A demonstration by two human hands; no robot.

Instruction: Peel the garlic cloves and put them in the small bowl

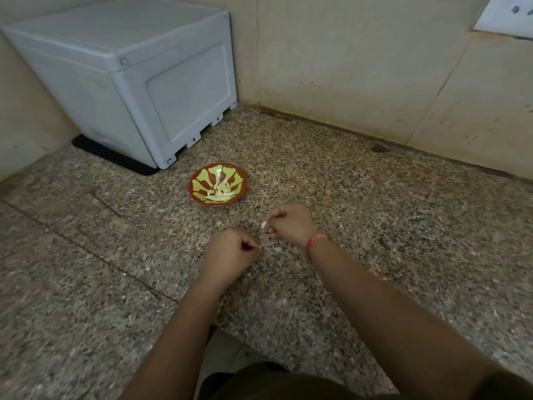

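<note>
Fingers (273, 230) of the right hand (291, 223) pinch a garlic clove (264, 224). The left hand (230, 252) pinches a small white scrap (261, 247). Both hands are just nearer than the small bowl (202, 178) on the tabletop (375, 212).

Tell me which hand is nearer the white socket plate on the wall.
Right. The right hand, pinching a garlic clove, is below-left of the socket plate; the left hand, pinching a peel scrap, sits further left, nearer the person.
</note>
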